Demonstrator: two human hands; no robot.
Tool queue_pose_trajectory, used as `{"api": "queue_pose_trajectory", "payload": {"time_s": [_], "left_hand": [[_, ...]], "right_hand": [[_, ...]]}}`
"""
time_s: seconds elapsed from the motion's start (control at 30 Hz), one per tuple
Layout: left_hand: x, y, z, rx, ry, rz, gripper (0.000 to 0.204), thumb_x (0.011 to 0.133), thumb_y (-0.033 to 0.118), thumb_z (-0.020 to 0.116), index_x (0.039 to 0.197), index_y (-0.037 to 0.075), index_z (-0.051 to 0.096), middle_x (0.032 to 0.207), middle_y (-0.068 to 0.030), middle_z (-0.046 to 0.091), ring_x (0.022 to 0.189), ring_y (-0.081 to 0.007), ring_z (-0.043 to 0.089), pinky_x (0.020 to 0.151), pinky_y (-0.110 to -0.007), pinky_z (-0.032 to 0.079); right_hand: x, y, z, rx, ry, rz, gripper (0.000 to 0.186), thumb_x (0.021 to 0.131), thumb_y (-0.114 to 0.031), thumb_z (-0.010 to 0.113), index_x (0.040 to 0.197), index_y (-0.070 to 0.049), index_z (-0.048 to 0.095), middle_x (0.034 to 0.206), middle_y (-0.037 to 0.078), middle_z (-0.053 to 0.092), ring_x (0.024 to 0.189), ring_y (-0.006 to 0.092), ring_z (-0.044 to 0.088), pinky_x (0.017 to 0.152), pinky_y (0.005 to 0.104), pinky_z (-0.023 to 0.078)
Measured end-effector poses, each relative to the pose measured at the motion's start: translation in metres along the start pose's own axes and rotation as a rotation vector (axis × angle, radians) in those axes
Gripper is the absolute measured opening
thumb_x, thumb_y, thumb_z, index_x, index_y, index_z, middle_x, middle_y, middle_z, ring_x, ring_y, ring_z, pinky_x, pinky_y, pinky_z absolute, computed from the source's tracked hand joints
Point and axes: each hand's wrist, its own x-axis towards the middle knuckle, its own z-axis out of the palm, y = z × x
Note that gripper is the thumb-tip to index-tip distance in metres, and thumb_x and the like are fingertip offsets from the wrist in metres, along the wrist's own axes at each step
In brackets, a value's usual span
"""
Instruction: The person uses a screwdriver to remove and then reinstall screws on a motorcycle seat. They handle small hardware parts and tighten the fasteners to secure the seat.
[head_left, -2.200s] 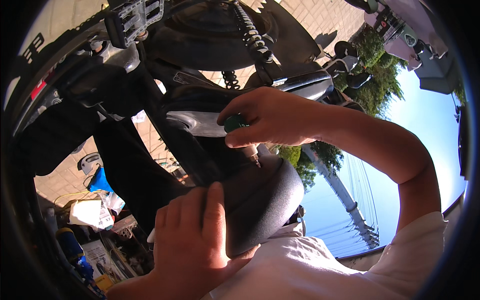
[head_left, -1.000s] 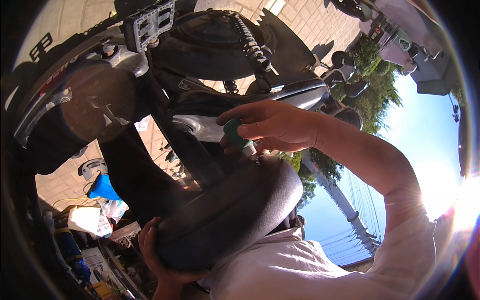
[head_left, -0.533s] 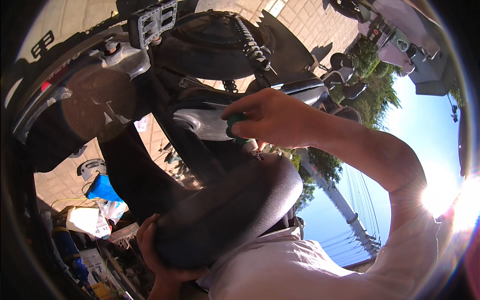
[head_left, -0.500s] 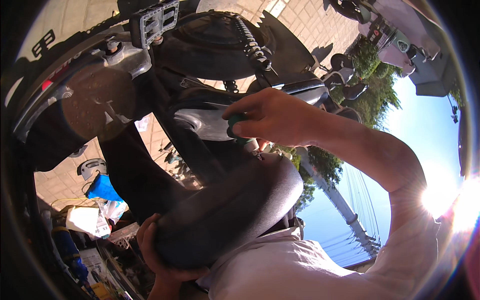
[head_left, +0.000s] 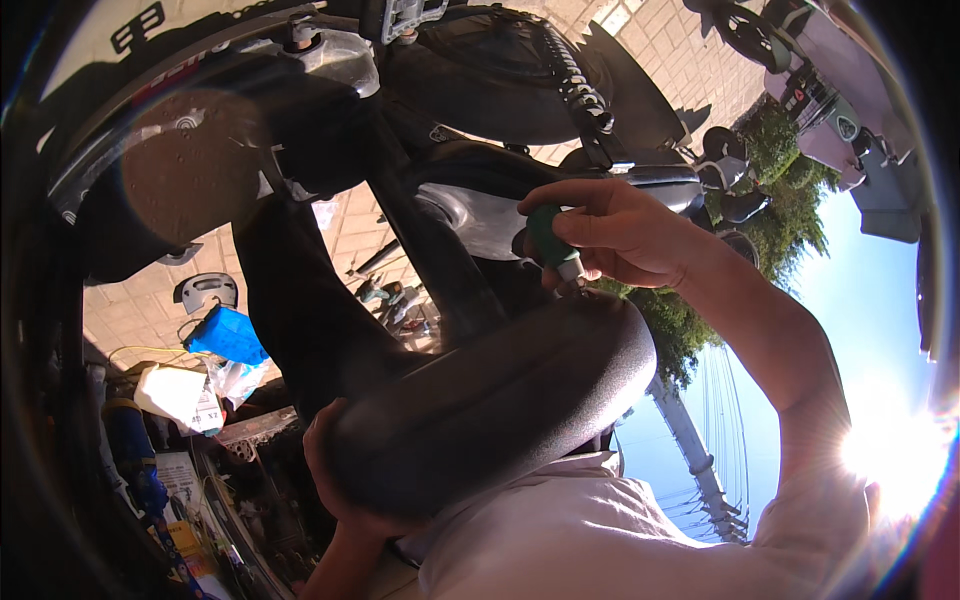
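A long black padded seat [head_left: 500, 390] with a grainy cover lies slantwise in front of my body. My left hand [head_left: 345, 480] wraps round its lower left end, fingers partly hidden beneath. My right hand [head_left: 625, 235] is closed on a green-handled screwdriver [head_left: 545, 235] with a pale collar, held above the seat's far right end. The tool's tip points down at that end; whether it touches anything is hard to make out. Just beyond stands a dark two-wheeler with a silvery-grey panel [head_left: 465, 220] and a black wheel [head_left: 490, 85].
A coil spring [head_left: 575, 75] and a pedal [head_left: 410, 15] belong to the vehicle. On the paving at left are a blue bag [head_left: 228, 335], a grey curved part [head_left: 207, 291] and a white carton [head_left: 170, 393]. Small tools [head_left: 390, 300] lie beyond my leg. Sun glares at right.
The view has shifted, so vehicle, seat and hands appear further right. My right hand has turned, showing more of the green handle. My left hand keeps its hold on the seat.
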Motion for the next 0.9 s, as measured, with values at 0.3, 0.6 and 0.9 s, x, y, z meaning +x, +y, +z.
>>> {"api": "queue_pose_trajectory", "payload": {"time_s": [0.3, 0.6, 0.9], "left_hand": [[0.000, -0.012, 0.005, -0.171, 0.009, 0.007, 0.136, 0.043, 0.075, 0.083, 0.139, -0.008, 0.035, 0.135, -0.0215, 0.045, 0.119, -0.0328, 0.050, 0.099, -0.045, 0.043], [0.004, -0.019, 0.004, -0.134, 0.004, 0.060, 0.135, 0.041, 0.078, 0.082, 0.137, -0.007, 0.038, 0.129, -0.0212, 0.048, 0.114, -0.0335, 0.051, 0.094, -0.046, 0.044], [0.005, -0.027, 0.011, -0.242, 0.041, 0.084, 0.130, 0.041, 0.070, 0.087, 0.136, -0.004, 0.039, 0.127, -0.0206, 0.047, 0.114, -0.0325, 0.051, 0.095, -0.046, 0.044]], "right_hand": [[-0.008, -0.017, 0.015, -0.238, 0.137, 0.036, 0.043, 0.092, -0.015, 0.066, 0.130, 0.000, 0.054, 0.090, 0.009, 0.066, 0.059, 0.0069, 0.056, 0.054, 0.0205, 0.047], [-0.005, -0.031, 0.030, -0.559, 0.249, 0.113, 0.036, 0.092, -0.008, 0.063, 0.127, 0.000, 0.056, 0.090, 0.011, 0.068, 0.057, 0.0092, 0.063, 0.053, 0.0208, 0.055], [-0.009, -0.029, 0.030, -0.447, 0.231, 0.083, 0.038, 0.092, -0.011, 0.065, 0.129, -0.004, 0.058, 0.083, 0.006, 0.064, 0.059, 0.0070, 0.055, 0.056, 0.0245, 0.050]]}}
